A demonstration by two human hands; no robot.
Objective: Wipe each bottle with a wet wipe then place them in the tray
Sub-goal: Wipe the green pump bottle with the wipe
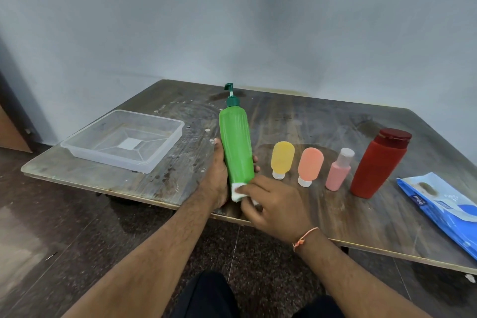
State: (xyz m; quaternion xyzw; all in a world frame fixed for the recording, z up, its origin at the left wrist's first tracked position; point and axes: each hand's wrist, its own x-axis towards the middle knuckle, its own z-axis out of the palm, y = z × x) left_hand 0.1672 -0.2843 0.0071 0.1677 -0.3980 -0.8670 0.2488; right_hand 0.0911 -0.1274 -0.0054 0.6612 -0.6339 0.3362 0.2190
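My left hand (216, 175) grips a tall green pump bottle (235, 144) around its lower half and holds it upright over the table's front edge. My right hand (271, 204) pinches a white wet wipe (238, 192) against the bottle's base. To the right stand a yellow bottle (282, 159), an orange bottle (309, 165), a pink bottle (339, 169) and a red bottle (379, 162). A clear plastic tray (165, 147) with nothing in it sits at the left of the table.
A blue wet-wipe pack (441, 209) lies at the table's right front corner. The dark wooden table (296, 116) stands against a grey wall. Its front edge runs just under my hands, with dark floor below.
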